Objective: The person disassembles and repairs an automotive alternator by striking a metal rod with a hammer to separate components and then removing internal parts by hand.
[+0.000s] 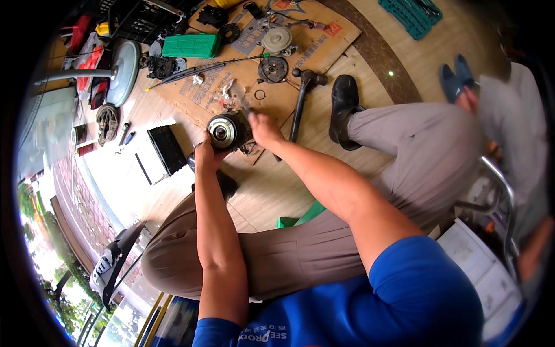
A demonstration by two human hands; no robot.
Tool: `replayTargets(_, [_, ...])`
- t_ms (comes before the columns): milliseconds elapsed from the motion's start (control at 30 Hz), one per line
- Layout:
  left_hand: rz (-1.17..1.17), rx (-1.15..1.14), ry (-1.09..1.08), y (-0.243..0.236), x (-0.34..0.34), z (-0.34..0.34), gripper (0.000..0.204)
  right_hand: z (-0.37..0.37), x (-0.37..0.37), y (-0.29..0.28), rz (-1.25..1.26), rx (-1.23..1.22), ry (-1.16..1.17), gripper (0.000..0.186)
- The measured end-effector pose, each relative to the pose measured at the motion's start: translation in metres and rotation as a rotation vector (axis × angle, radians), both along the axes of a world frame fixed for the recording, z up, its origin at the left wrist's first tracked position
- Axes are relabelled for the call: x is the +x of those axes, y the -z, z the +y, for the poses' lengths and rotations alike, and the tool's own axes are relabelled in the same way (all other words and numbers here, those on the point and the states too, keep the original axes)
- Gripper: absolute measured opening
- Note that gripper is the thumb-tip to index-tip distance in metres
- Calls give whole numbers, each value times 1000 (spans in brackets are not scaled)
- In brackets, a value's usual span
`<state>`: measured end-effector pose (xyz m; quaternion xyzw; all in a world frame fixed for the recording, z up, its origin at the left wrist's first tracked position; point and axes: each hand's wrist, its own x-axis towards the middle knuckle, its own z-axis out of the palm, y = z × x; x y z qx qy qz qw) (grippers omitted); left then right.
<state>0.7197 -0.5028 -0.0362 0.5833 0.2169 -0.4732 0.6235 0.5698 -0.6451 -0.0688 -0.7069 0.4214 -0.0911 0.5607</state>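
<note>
My left hand grips a dark round machine part from its left and lower side. Silver concentric rings with a hole at the centre face up on it. Close against the part's right side is my right hand, with its fingers curled closed. A blurred greyish thing sticks out ahead of those fingers, too smeared to name. Just beyond the part lie whitish scraps and a thin open ring. A hammer with a dark head lies right of my right hand.
Flattened cardboard carries a dark disc, a pale round cover and a green case. A black tray sits on the left. Another person is at the right. An open green tool case lies far right.
</note>
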Motion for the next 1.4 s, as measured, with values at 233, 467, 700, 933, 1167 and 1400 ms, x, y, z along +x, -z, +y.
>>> replayTargets(233, [17,29,-37,-13,-5,-9,49,-3,-1,13,-55,13,-165,54])
replayTargets(467, [84,-45,-64,-2,0,-2,49,-20,7,22,58,120,14,48])
replayTargets(700, [-96,190,53,4,28,-26,51,-40,35,11,-100,7,-105,37])
replayTargets(933, [-142,57,77,-10,64,-47,42,-64,75,11,-246,68,-121,34])
replayTargets(1167, [-780,313,475,-14,63,-81,47,-91,117,7,-66,146,-224,35])
replayTargets(1400, [-1173,794,761,2,48,-89,59,-88,125,25,-96,34,-195,33])
